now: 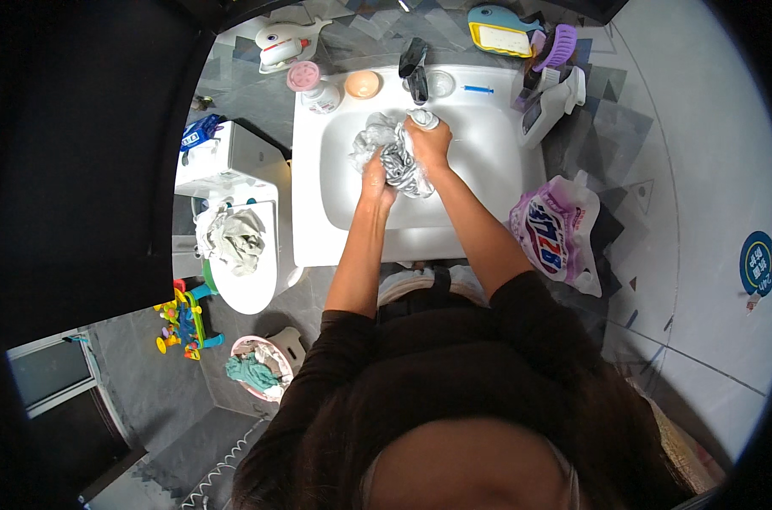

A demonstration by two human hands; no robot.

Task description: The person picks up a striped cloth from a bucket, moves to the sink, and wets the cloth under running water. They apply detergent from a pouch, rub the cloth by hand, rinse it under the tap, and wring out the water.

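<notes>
Over the white washbasin point(488, 185), below the black faucet point(414, 67), a bunched wet cloth point(398, 162) in white and grey stripes is held between both hands. Foam or suds cling to it. My left hand point(378, 178) grips its lower left side. The fist of my right hand point(429, 143) is closed round its upper right part, and a twist of fabric sticks out above the fingers. Whether water runs from the faucet I cannot tell.
A pink-topped pump bottle point(321, 95), an orange dish point(362, 84) and a blue syringe point(478, 89) lie on the basin rim. Detergent pouch point(554, 236) stands right. Left are a toilet lid point(249, 293) bearing clothes point(233, 239) and a pink laundry basin point(287, 366).
</notes>
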